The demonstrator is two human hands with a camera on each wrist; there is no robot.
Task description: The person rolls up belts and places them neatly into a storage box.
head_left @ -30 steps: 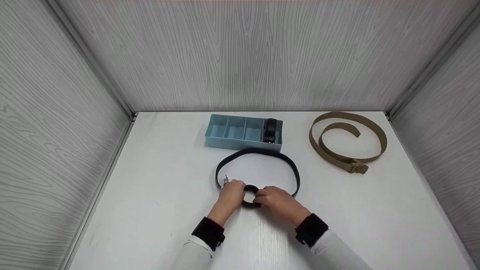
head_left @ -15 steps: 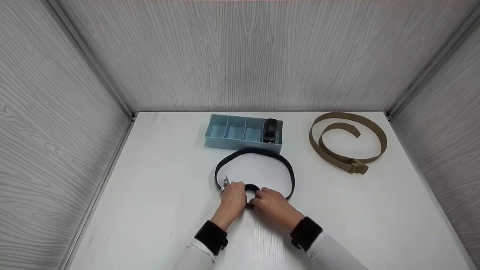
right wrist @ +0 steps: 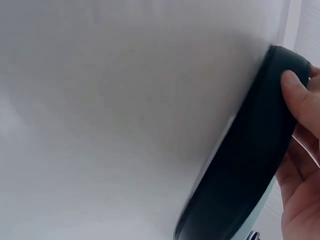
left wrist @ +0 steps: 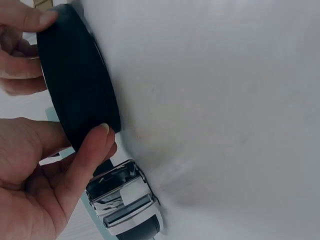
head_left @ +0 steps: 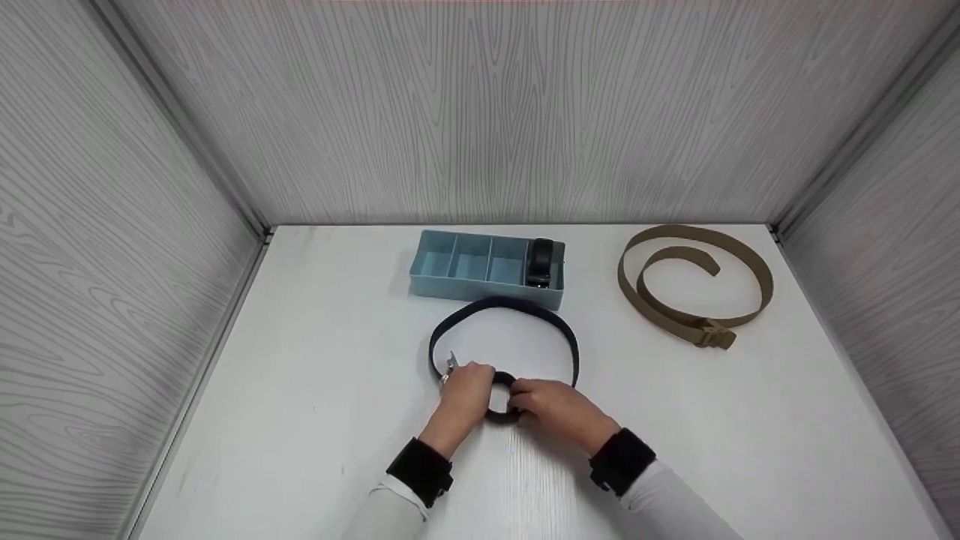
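Observation:
A black belt [head_left: 517,302] stands on edge on the white table, with one wide loop at the back and a small round coil [head_left: 502,417] at the front. My left hand [head_left: 466,394] pinches the coil's left side between thumb and fingers. On the opposite side, my right hand [head_left: 559,405] grips the coil, its thumb against the outer face of the band in the right wrist view. Close beside my left fingers is the belt's silver buckle [left wrist: 125,197]. The inner layers of the coil are partly hidden by both hands.
Behind the belt sits a blue divided tray [head_left: 469,288], with a rolled black belt [head_left: 541,259] in its rightmost compartment. A tan webbing belt [head_left: 756,262] lies loosely curled at the back right. Grey wood-grain walls enclose the table's back and sides.
The wide loop has shrunk, its right side drawn leftward. My right hand moved slightly left, then back right along the coil. My left hand has barely shifted.

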